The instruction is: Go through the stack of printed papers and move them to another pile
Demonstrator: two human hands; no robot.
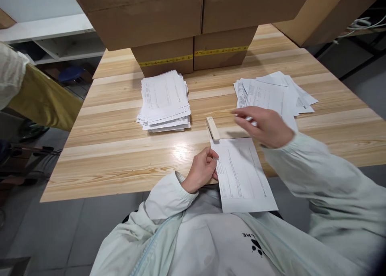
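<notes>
A printed sheet (241, 175) lies partly on the table and overhangs the near edge toward my lap. The curled fingers of my left hand (201, 168) pinch its left edge. A cream stapler (212, 128) stands at the sheet's top left corner, touching or very close to it. My right hand (267, 125), slightly blurred, hovers above the sheet's upper right, thumb and forefinger apart. White patches show between its fingers; whether they are paper behind is unclear. Just beyond that hand is a loose, fanned pile of printed papers (268, 93), partly covered by it.
A thick stack of printed papers (164, 95) sits left of the stapler. Cardboard boxes (169, 55) with yellow tape stand along the back of the wooden table (120, 155), larger ones above. Another person's trouser leg (45, 95) shows at the left, near a blue stool (70, 73).
</notes>
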